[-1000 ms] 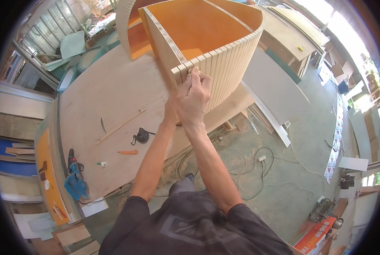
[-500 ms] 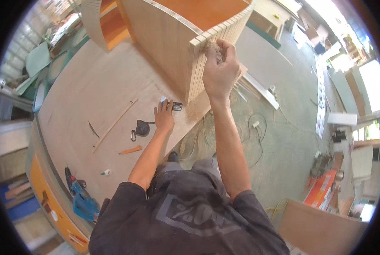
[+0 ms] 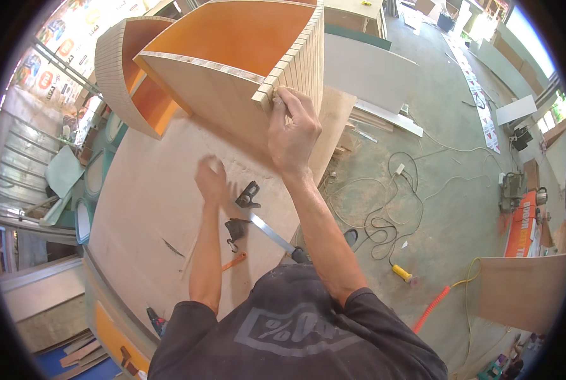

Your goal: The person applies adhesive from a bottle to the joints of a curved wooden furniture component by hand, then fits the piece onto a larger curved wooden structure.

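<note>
My right hand [image 3: 294, 130] is closed, its fingertips pressed to the near top corner of a curved wooden cabinet [image 3: 207, 88] with a slatted side. What it may hold is hidden by the fingers. Lower and to the left, my left hand [image 3: 211, 180] is smeared by motion above the board [image 3: 143, 196], apart from the cabinet. Near it lie a small black tool [image 3: 248, 194], a black tape measure [image 3: 237, 228] and an orange-handled tool [image 3: 234, 261]. A flat metal blade [image 3: 271, 233] with a dark end reaches toward my body.
A second slatted piece [image 3: 115, 76] stands behind at the left. Loose cables [image 3: 391, 221] and a yellow connector [image 3: 401, 273] lie on the floor at the right. Pale planks [image 3: 391, 117] lie beyond the board's right edge. A drill [image 3: 155, 320] is partly visible at lower left.
My left hand has lifted off the black tool and moved left. My right hand stays at the cabinet corner; the tan wad seen in it before is now hidden. The view has shifted.
</note>
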`<state>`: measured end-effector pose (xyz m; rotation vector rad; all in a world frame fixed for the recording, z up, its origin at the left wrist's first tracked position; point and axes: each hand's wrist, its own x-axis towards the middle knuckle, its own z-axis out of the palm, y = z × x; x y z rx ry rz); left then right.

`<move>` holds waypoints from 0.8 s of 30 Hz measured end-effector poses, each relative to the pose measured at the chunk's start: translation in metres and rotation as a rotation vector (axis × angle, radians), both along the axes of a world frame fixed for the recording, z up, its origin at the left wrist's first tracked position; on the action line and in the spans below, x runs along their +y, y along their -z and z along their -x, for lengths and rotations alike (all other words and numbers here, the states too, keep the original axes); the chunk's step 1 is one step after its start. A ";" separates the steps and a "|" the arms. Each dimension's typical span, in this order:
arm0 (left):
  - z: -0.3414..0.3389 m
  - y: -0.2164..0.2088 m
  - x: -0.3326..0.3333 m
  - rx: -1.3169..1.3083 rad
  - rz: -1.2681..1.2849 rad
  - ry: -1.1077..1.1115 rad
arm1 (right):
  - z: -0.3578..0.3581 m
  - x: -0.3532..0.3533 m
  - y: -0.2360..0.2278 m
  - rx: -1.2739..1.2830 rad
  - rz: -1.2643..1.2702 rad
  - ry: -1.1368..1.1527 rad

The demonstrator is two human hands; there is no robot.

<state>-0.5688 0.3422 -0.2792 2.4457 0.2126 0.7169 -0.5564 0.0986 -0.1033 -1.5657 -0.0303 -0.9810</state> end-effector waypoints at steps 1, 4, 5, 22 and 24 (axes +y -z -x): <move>-0.023 -0.041 0.001 -0.151 -0.044 0.049 | 0.000 -0.001 -0.001 0.014 -0.003 -0.009; -0.067 -0.163 -0.031 -0.194 0.274 0.103 | 0.001 -0.008 -0.008 0.082 -0.032 -0.049; -0.080 -0.187 -0.034 -0.295 0.215 0.146 | 0.005 -0.007 -0.015 0.118 -0.062 -0.081; -0.180 -0.218 -0.079 -0.190 0.159 0.346 | -0.004 -0.020 0.002 0.002 -0.080 -0.151; -0.181 -0.217 -0.077 -0.217 0.163 0.373 | -0.004 -0.018 0.013 -0.009 -0.105 -0.139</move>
